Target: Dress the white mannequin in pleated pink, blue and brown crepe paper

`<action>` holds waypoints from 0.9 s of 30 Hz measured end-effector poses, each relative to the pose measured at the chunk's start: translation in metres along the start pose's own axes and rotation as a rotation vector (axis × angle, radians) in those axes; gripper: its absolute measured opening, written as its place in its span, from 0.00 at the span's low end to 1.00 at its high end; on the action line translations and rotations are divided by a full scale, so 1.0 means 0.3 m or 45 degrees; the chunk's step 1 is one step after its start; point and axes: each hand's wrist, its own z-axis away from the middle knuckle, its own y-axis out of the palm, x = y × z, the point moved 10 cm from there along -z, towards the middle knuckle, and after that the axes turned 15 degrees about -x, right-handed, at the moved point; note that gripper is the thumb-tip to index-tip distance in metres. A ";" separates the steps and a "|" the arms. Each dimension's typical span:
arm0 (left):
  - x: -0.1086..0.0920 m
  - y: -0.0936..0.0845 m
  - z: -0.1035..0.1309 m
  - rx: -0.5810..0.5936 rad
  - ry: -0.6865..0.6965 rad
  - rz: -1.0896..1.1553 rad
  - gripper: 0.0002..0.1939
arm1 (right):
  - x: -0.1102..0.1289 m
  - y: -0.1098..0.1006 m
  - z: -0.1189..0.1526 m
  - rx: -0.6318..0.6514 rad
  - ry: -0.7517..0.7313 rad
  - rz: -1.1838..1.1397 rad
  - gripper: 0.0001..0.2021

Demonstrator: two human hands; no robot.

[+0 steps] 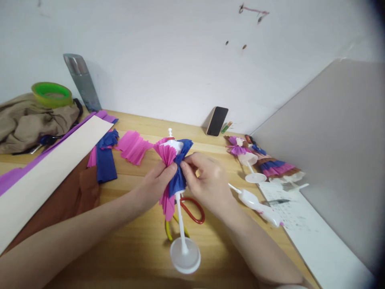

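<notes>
A small white dress form (178,147) stands on a thin rod with a round base (185,257), leaning slightly. Pleated pink crepe paper (166,153) and gathered blue crepe paper (178,180) cross over its front. My left hand (162,176) pinches the papers at the waist, thumb in front. From the other side, my right hand (204,176) grips the edge of the blue crepe paper between thumb and fingers. Behind the rod lie scissors with a red handle loop (194,210) and a yellow handle loop (168,229), their blades hidden.
Crepe strips in brown (87,186), blue (106,164) and pink (135,146) lie left, beside a long cream board (60,172). A bottle (82,82), tape roll (51,94) and phone (217,121) are at the back. A glue gun (255,204) and layered paper dress (276,166) lie right.
</notes>
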 end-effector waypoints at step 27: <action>0.158 0.106 -0.036 0.456 -0.567 0.546 0.21 | -0.227 0.188 0.039 0.388 0.889 -0.724 0.20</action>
